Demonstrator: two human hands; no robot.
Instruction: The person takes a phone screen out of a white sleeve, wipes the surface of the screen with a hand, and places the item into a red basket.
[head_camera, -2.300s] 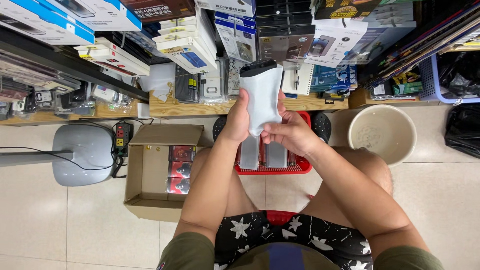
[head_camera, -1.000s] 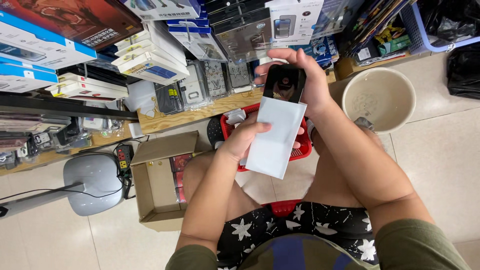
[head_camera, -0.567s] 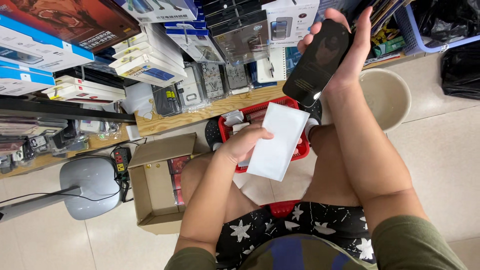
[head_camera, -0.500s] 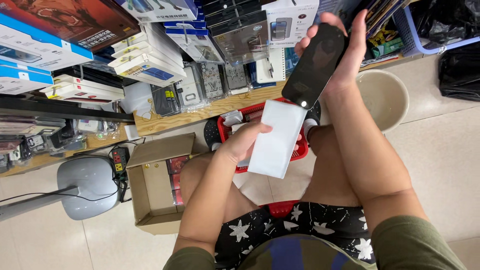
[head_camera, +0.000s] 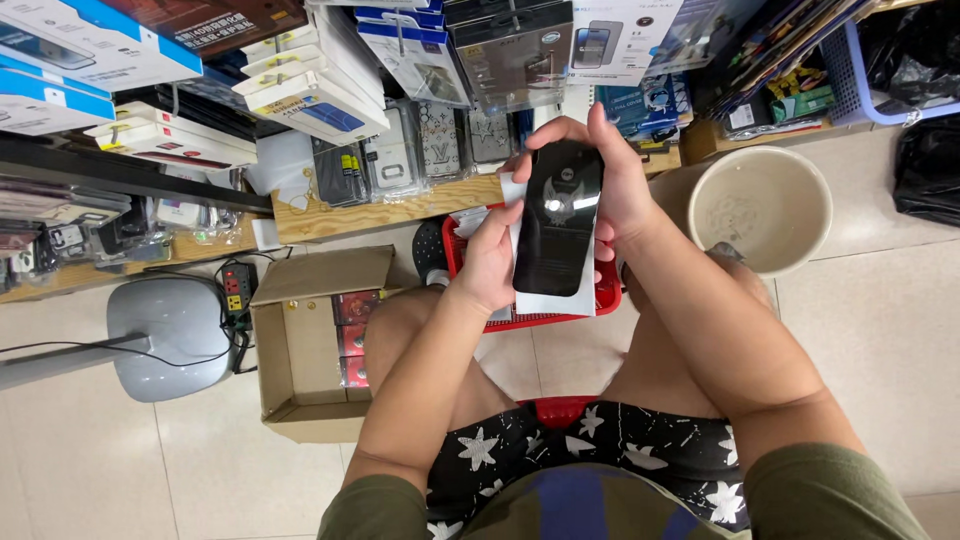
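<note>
The glossy black rectangular phone case (head_camera: 557, 222) stands upright between both hands, its right edge and top gripped by the curled right hand (head_camera: 620, 185), its left edge pinched by the left hand (head_camera: 487, 262), directly over a flat white paper sleeve (head_camera: 553, 301) that it mostly hides. Below them, a red plastic basket (head_camera: 606, 296) is largely covered, its contents unclear. To the left, an open brown cardboard box (head_camera: 300, 350) holds stacked red packets (head_camera: 355, 340).

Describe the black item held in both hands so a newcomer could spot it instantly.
Start at the red basket on the floor by the round beige bucket. Above it, the left hand and right hand hold a glossy black phone case, the only dark piece, backed by a white sleeve.
</note>
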